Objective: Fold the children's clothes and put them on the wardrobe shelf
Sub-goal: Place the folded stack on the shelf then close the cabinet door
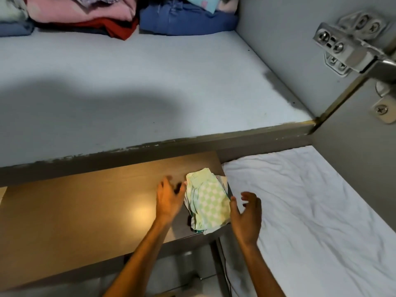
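Observation:
A small stack of folded children's clothes [207, 203], topped by a green-and-white checked piece, lies at the right end of a wooden table [85, 211]. My left hand [169, 200] is on its left side, fingers spread and relaxed, close to or just touching the stack. My right hand [246, 215] is at its right side, fingers loosely curved, the thumb near the cloth's edge. Neither hand grips the stack. The pale grey wardrobe shelf [150, 86] stretches above the table.
Folded clothes sit at the back of the shelf: a pink and red pile [85, 13] and a blue pile [186, 20]. The wardrobe's side wall carries a metal hinge [351, 43]. A bed with a white sheet [310, 211] lies to the right of the table.

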